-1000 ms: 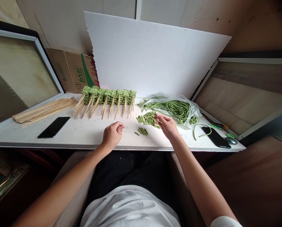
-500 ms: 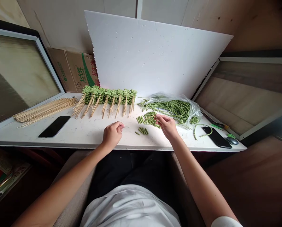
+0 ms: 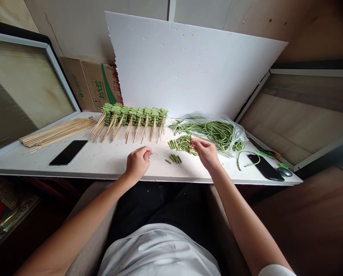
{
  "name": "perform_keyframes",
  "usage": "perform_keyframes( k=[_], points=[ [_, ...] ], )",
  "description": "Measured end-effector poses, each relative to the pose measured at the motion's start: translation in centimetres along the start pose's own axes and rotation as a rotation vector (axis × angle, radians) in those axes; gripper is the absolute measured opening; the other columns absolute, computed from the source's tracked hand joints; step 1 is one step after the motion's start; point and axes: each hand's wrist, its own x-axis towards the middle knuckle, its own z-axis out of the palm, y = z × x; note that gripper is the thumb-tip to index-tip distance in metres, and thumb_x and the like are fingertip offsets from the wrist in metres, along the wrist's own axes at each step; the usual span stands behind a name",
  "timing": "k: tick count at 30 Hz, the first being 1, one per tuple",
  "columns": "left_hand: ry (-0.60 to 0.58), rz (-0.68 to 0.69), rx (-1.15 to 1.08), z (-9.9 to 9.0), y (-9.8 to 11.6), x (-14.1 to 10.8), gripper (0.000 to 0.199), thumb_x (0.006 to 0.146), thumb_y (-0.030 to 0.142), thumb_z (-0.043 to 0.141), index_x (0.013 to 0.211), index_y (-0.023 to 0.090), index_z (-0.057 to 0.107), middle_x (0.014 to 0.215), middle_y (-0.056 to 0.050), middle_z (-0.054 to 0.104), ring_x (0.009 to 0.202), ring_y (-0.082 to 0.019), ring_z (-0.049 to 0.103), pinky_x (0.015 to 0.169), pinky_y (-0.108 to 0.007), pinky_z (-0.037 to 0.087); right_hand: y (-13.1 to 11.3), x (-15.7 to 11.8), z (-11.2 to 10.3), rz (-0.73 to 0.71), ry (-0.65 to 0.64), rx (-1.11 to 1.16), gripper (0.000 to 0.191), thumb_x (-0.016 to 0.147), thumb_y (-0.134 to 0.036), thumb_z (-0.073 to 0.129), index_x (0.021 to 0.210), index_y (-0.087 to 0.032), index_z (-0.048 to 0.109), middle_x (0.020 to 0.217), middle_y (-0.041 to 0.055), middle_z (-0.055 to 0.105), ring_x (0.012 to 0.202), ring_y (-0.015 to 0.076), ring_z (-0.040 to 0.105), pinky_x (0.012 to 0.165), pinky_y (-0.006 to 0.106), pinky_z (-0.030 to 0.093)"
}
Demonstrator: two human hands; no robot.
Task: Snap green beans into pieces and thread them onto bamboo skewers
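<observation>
Eight bean-skewer stacks [image 3: 139,116], two hands [image 3: 138,161], one plastic bag [image 3: 238,134], two phones [image 3: 68,152], one carton [image 3: 88,82].

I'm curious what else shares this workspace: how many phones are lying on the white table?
2. The left phone lies in front of the loose sticks; the right phone lies toward the right end, a bent bean overlapping it. No others show.

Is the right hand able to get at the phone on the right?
Probably yes: most of the phone lies uncovered; only a green bean crosses its far end. The pinching right hand would need opening.
</observation>
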Motion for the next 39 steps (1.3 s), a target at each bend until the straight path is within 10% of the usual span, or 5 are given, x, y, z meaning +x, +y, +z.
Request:
perform_keyframes(
  k=[19,31,39],
  points=[
    [0.004,-0.012,-0.041,0.2,-0.4,-0.1,0.022,0.091,0.012,0.055,0.085,0.022,0.073,0.075,-0.003,0.076,0.072,-0.02,0.072,0.071,-0.029,0.052,-0.2,-0.8,1.7,0.0,0.085,0.053,0.034,0.066,-0.053,0.097,0.077,-0.025,0.082,0.08,0.0026,0.074,0.071,0.0171,0.061,0.076,0.037,0.054],
    [0.012,0.001,-0.06,0.4,0.2,-0.4,0.02,0.094,0.016,0.056,0.085,0.022,0.073,0.072,-0.002,0.074,0.069,-0.019,0.07,0.069,-0.028,0.051,1.4,-2.8,4.6,-0.027,0.008,0.003,0.035,0.072,-0.056,0.093,0.07,-0.025,0.078,0.095,0.0065,0.079,0.104,0.0263,0.072,0.093,0.039,0.056],
    [0.007,-0.058,-0.032,-0.1,0.0,0.3,0.019,0.093,0.016,0.057,0.086,0.023,0.073,0.074,-0.002,0.076,0.072,-0.021,0.072,0.072,-0.03,0.051,1.3,-1.5,2.7,-0.006,-0.056,-0.225,0.042,0.087,-0.064,0.074,0.093,-0.024,0.086,0.098,0.0084,0.081,0.091,0.0235,0.071,0.073,0.033,0.053]
  ],
)
